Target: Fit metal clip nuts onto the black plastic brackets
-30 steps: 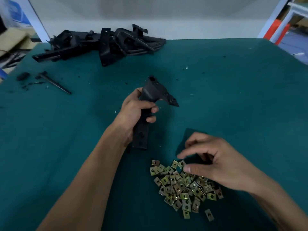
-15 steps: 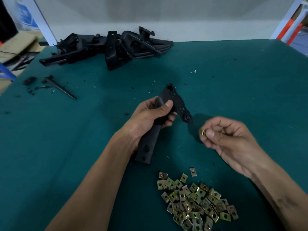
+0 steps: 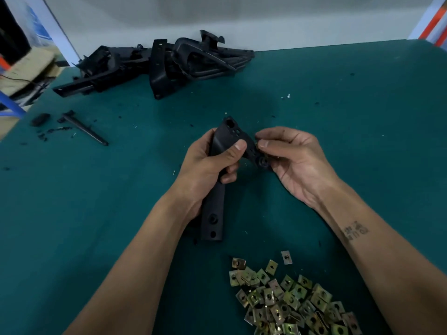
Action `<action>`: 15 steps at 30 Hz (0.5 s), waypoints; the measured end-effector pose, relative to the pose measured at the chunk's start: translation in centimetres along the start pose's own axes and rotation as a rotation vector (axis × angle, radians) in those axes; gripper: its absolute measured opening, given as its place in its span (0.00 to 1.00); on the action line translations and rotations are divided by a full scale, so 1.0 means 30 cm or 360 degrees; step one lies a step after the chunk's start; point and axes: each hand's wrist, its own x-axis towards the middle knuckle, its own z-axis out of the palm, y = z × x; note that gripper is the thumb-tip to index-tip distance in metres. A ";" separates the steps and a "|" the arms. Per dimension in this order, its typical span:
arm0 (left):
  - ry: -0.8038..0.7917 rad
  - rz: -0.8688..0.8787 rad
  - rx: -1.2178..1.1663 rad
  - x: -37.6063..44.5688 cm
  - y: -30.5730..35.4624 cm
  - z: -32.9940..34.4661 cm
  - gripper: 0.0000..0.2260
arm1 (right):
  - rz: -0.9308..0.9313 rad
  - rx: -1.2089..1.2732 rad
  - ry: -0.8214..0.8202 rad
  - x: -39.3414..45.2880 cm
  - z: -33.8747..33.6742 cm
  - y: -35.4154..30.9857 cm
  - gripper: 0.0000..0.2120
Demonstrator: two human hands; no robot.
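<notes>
My left hand (image 3: 210, 168) grips a long black plastic bracket (image 3: 215, 209) around its middle, holding it upright above the green table. The bracket's wide upper end with several holes points away from me. My right hand (image 3: 292, 160) is at the right arm of that upper end, its thumb and fingers pinched together against the plastic. A clip nut taken from the pile is hidden between those fingers. A heap of yellowish metal clip nuts (image 3: 287, 298) lies on the table near me, below my right forearm.
A pile of black plastic brackets (image 3: 157, 61) lies at the far edge of the green table (image 3: 362, 117). A thin black rod (image 3: 84, 128) and small black scraps sit at the far left. A cardboard box (image 3: 26, 66) stands beyond the left edge.
My right hand left the clip nut pile with one nut pinched, rose and moved left to the bracket's upper end. My left hand tilted the bracket upright and drew it slightly toward me.
</notes>
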 end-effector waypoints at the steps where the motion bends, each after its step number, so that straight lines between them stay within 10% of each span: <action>1: 0.0014 0.0016 0.0036 0.003 -0.001 0.000 0.08 | -0.0005 0.0013 0.0001 0.002 -0.004 0.002 0.09; 15: -0.0018 0.0145 0.0161 0.009 -0.017 -0.015 0.11 | -0.0013 0.0068 -0.0051 0.001 -0.010 0.021 0.03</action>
